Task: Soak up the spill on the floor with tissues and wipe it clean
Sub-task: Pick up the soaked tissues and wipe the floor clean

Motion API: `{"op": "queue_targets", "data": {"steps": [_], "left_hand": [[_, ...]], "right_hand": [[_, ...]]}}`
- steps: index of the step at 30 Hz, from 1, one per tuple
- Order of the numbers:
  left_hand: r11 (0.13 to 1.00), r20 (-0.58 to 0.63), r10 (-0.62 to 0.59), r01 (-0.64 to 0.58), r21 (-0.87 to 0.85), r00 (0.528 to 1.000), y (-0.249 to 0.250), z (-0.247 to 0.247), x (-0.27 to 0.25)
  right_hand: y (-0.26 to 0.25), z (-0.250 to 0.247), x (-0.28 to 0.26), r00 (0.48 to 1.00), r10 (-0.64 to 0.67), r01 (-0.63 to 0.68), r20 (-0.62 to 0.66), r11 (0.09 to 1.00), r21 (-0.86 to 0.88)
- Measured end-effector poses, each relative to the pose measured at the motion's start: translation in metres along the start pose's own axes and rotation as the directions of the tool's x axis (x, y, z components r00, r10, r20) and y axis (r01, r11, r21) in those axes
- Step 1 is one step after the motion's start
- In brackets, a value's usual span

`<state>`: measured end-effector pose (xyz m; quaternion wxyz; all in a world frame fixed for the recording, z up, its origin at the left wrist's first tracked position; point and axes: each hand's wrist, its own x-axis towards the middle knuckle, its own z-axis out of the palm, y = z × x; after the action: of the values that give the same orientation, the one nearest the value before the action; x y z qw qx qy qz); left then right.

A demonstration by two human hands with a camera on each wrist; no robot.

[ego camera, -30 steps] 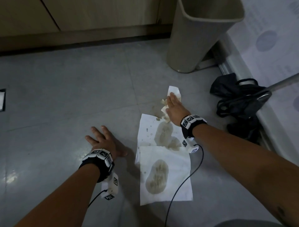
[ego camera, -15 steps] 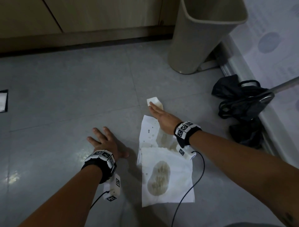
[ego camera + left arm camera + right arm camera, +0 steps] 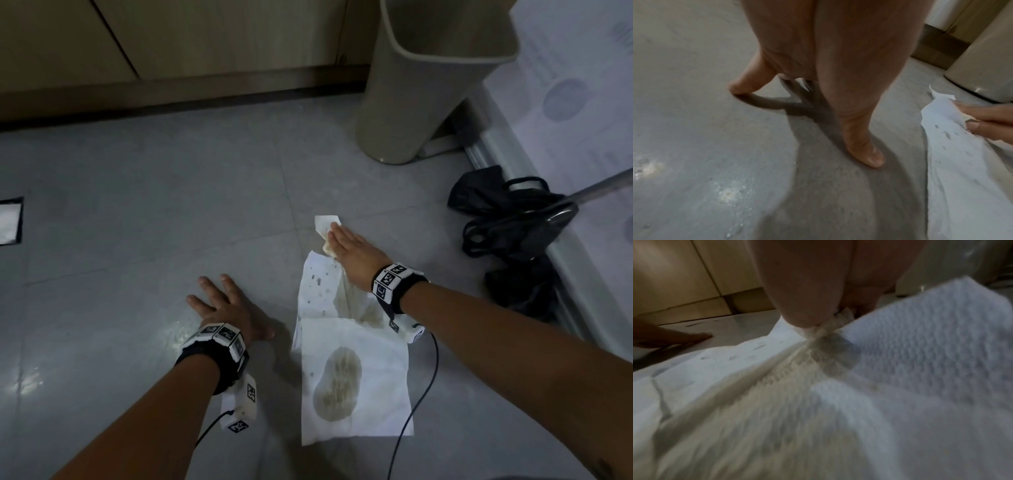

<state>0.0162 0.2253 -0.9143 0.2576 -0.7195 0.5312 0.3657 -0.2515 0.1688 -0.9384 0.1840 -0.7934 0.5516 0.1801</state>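
Observation:
Two white tissues lie on the grey tile floor. The near tissue [image 3: 376,370] is flat and has a large brown soaked stain [image 3: 337,383]. My right hand [image 3: 349,246] presses flat, fingers straight, on the bunched far end of the far tissue [image 3: 320,284], which is spotted and stained brown. A tissue corner [image 3: 325,222] sticks out past the fingertips. In the right wrist view the tissue [image 3: 838,402] gathers into a wet crease under my palm [image 3: 807,296]. My left hand [image 3: 222,305] is spread flat on the bare floor, left of the tissues, its thumb [image 3: 865,146] on the tile.
A beige waste bin [image 3: 411,85] stands beyond the tissues, against the wooden cabinet base [image 3: 171,92]. A black bag [image 3: 507,219] and a metal pole [image 3: 599,186] lie at the right by a raised ledge. Shiny wet patches [image 3: 727,193] glint on the floor near my left hand.
My right hand has dragged the bunched tissue end back toward me and to the left, then held about there. The left hand has stayed planted on the floor.

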Motion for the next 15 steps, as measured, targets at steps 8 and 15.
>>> {"op": "queue_targets", "data": {"steps": [8, 15], "left_hand": [[0.999, -0.017, 0.014, -0.015, -0.029, 1.0, -0.003, 0.003, 0.002], [0.999, -0.001, 0.0, 0.0, -0.044, 1.0, -0.001, 0.0, 0.002]], "right_hand": [[-0.016, -0.093, 0.013, 0.968, 0.088, -0.068, -0.233, 0.993, 0.093], [-0.019, -0.196, 0.03, 0.895, 0.154, -0.051, -0.418, 0.967, 0.248]]}}
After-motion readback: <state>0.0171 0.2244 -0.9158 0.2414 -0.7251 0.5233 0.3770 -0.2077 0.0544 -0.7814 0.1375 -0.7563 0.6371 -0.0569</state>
